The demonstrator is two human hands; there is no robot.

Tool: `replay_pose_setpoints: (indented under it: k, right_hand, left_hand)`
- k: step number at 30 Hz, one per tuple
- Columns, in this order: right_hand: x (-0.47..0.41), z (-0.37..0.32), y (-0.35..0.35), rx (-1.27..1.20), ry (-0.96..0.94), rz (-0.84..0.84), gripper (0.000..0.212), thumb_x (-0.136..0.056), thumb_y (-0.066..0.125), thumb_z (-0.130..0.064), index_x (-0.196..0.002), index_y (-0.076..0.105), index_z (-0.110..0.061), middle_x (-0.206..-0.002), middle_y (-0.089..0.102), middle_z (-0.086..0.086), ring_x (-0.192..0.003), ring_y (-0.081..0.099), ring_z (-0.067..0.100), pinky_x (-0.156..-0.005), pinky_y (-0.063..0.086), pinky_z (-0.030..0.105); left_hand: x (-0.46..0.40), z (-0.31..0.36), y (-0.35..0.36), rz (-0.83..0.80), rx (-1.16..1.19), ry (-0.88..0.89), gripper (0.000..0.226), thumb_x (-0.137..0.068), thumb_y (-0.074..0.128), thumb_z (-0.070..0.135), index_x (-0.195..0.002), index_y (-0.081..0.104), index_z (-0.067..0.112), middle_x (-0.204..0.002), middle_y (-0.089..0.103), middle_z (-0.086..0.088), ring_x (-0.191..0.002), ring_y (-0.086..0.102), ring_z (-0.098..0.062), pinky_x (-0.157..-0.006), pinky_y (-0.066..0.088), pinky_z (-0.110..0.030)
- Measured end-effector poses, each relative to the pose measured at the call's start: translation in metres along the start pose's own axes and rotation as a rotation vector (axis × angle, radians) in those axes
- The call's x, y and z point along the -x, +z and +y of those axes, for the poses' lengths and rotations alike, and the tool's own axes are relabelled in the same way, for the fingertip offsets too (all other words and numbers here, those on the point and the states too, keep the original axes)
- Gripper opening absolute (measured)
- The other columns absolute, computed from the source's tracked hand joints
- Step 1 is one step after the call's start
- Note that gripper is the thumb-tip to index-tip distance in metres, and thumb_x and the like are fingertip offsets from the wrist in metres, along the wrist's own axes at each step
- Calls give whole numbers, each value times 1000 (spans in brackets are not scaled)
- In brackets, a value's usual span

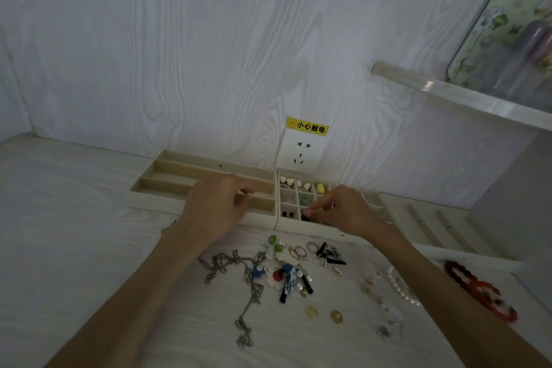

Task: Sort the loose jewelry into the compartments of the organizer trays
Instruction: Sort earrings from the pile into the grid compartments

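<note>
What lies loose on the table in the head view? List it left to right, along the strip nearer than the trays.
Silver chain necklace → blue and white charm → two amber oval stones → pearl bracelet → red bead bracelet.

Right hand [346,209] pinches a small black earring [305,216] at its fingertips over the cream, grid-compartment organizer tray [310,228]; left hand [215,206] hovers curled nearby.

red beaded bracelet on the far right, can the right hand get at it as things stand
Probably yes: the red beaded bracelet lies uncovered on the table beside the right forearm, though the right hand first must drop the small dark piece it pinches.
</note>
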State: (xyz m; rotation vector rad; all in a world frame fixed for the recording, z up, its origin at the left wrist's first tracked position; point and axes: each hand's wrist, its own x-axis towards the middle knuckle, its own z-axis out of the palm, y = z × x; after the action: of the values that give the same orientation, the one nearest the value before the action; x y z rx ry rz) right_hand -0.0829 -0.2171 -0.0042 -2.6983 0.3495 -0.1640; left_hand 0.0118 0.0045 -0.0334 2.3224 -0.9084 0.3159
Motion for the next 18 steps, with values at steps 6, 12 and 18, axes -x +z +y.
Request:
replay_pose_setpoints:
  k: [6,12,18]
  right_hand:
    - [1,1,2,38,1,5,23,-82,67,-39,-97,75,-23,-67,59,-18,-56,48,1,-51,35,19]
    - [8,-6,-15,34,33,-29,22,-88,60,-36,-90,75,-19,-75,72,0,-57,60,12,-59,48,23]
    - [47,-22,-68,-59,-51,43,17,-86,63,-29,-99,73,-22,-67,60,-17,-49,49,-12,-49,36,4]
  left_hand:
    - [0,2,-1,6,-3,22,21,-91,59,27,-108,69,30,-105,69,10,-91,63,-8,-79,50,-25]
    - [0,-1,0,3,15,21,20,-90,60,28,-108,69,29,-106,69,9,-90,62,-9,-77,47,-24]
    - [1,3,-7,-10,101,4,19,-91,59,28,-107,69,28,-107,67,10,-95,59,-7,-81,45,-27]
